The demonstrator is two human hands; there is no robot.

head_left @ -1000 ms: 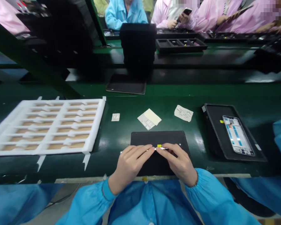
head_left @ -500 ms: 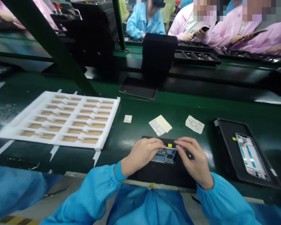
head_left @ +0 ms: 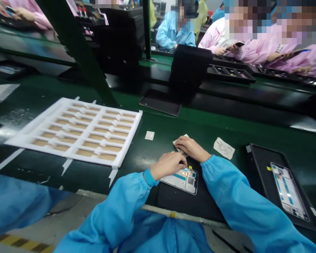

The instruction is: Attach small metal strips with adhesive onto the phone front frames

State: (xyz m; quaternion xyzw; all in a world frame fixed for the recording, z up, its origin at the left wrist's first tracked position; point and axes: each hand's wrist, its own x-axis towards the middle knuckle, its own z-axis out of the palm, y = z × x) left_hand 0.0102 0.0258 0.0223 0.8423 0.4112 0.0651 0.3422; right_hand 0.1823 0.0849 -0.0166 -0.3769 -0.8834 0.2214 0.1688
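A phone mid-frame (head_left: 175,182) with metal inner side up lies tilted on a black pad (head_left: 179,203) in front of me. My left hand (head_left: 171,164) is closed at its upper left edge, fingers bent and thumb toward the frame. A small yellow tab (head_left: 190,167) sticks out at the frame's top edge. Just beyond, my right hand (head_left: 191,147) reaches over a pale sticker sheet (head_left: 184,136), its fingers pinched on it. The hand covers most of that sheet, and any small piece between the fingertips is hidden.
A white foam tray (head_left: 92,128) with slots is taped down at left. A small white square (head_left: 149,135) and a sheet with dark strips (head_left: 224,148) lie beyond my hands. At right, a black tray (head_left: 258,168) holds another phone frame (head_left: 289,193). Co-workers sit across the line.
My right hand has left the phone frame's top right and moved up and left onto the sticker sheet. My left hand stays by the frame, which now lies more tilted. The camera view has shifted.
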